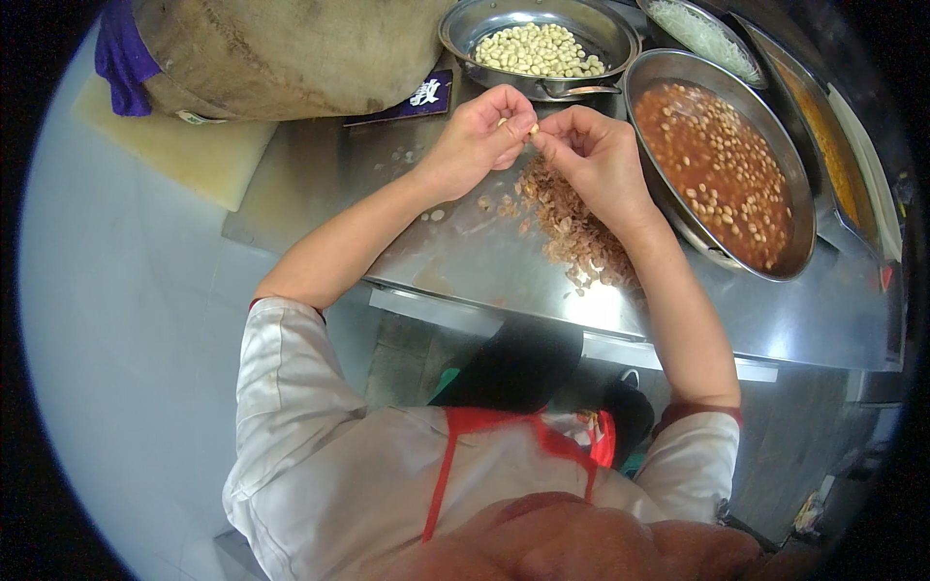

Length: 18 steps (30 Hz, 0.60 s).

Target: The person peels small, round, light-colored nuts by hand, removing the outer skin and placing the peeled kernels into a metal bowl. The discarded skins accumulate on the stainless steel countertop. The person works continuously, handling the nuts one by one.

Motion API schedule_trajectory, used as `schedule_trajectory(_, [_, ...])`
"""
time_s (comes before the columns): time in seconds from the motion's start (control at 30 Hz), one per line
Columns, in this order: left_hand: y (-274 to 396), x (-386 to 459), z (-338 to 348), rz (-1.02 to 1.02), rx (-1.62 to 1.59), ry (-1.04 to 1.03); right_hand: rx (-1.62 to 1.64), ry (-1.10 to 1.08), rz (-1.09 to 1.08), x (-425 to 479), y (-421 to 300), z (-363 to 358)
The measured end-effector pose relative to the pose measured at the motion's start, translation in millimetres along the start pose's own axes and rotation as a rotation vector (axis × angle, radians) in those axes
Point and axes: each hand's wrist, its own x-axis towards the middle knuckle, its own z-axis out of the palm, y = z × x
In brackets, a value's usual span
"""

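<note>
My left hand (485, 136) and my right hand (601, 161) meet above the steel counter. Pinched between their fingertips is a small pale peanut (535, 129). A second pale piece shows inside the curl of my left fingers, partly hidden. Beneath my right hand lies a heap of brown peanut skins (577, 221). Just beyond my hands stands a steel pan (454, 29) with peeled, cream-coloured peanuts (538, 51). To the right, a large steel bowl (803, 240) holds unpeeled peanuts (716, 207) in reddish-brown liquid.
A stained, rounded tan object (290, 58) with purple cloth (127, 58) sits at the far left over a yellowish board (196, 160). White shreds fill a bowl (755, 76) at the upper right, beside a tray of orange-yellow food (835, 152). The counter's front edge (472, 298) faces me.
</note>
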Motion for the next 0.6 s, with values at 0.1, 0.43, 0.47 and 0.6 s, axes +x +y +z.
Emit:
schedule_trajectory(0.1, [-0.8, 1.4, -2.6, -0.053, -0.088, -0.045, 0.037, -0.045, 0.046, 0.4, 0.8, -3.4])
schedule_trajectory(0.43, [6.3, -1.3, -1.0, -0.186, -0.200, -0.137, 0.037, -0.070, 0.027, -0.9, -2.2, -3.2])
schedule_trajectory(0.47, [6.9, -1.0, 0.2, -0.178, -0.208, -0.124, 0.030, -0.067, 0.020, -1.2, -1.8, -2.2])
schedule_trajectory(0.6, [7.1, -0.8, 4.8, -0.153, -0.258, -0.080, 0.056, -0.015, 0.024, 0.4, 4.0, -0.2])
